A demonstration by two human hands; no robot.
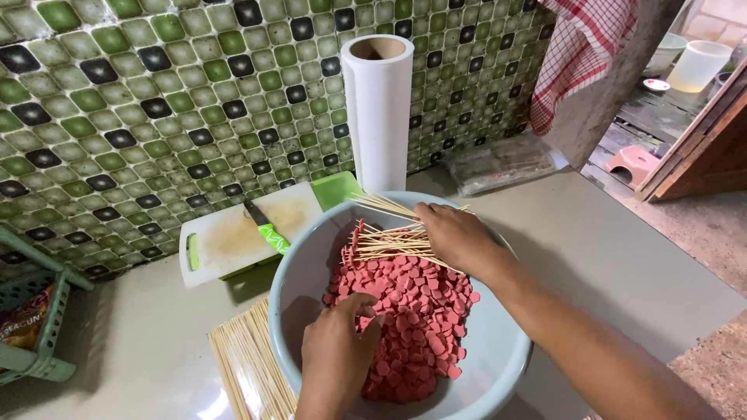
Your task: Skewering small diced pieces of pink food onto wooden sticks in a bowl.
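We take the grey basin [498, 350] as our landmark, sitting on the beige counter [622, 257]. Behind the basin we see the green and black tiled wall [156, 101]. Behind the basin's far rim stands a white paper towel roll [379, 117], upright against that wall. Up and to the right of the basin hangs a red checked cloth [580, 54]. Left of the basin's far rim lies a white cutting board [233, 237] with a green-handled knife [267, 228] on it. Far left of the basin we note a green plastic basket [35, 327].

Inside the basin is a heap of pink sausage slices [420, 327]. Just left of the basin, touching its near side, lies a flat bundle of bare bamboo skewers [249, 365].

Our right hand [455, 237] is over the basin's far rim, closed around a fan of skewers [381, 233], some loaded with slices. Our left hand [338, 350] is in the basin's near part, fingers pinched together on the slices; which piece it has, we cannot tell.
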